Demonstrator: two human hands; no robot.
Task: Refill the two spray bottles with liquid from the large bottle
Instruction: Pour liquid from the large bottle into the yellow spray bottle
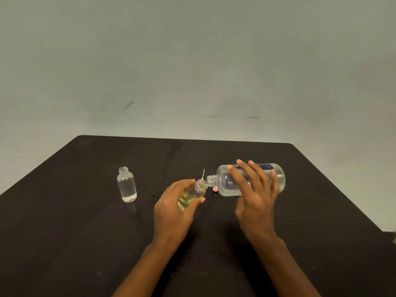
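We have the large bottle [252,181] tipped near horizontal above the tabletop [85,232], right hand [255,189] wrapped over its mid-body, fingers across the label. Its open threaded neck meets the mouth of the small bottle [192,192], which the left hand [173,209] clamps around the body, tilted toward the pour; yellowish liquid inside. A second small bottle [126,185] stands upright and uncapped, well apart to the left, partly filled with clear liquid.

Handling, our judgement: both are clear rigid plastic, light, smooth, likely slippery if wet. The large one looks nearly empty, so light. Grip at the body, not the neck. Narrow mouths: spill risk is high.
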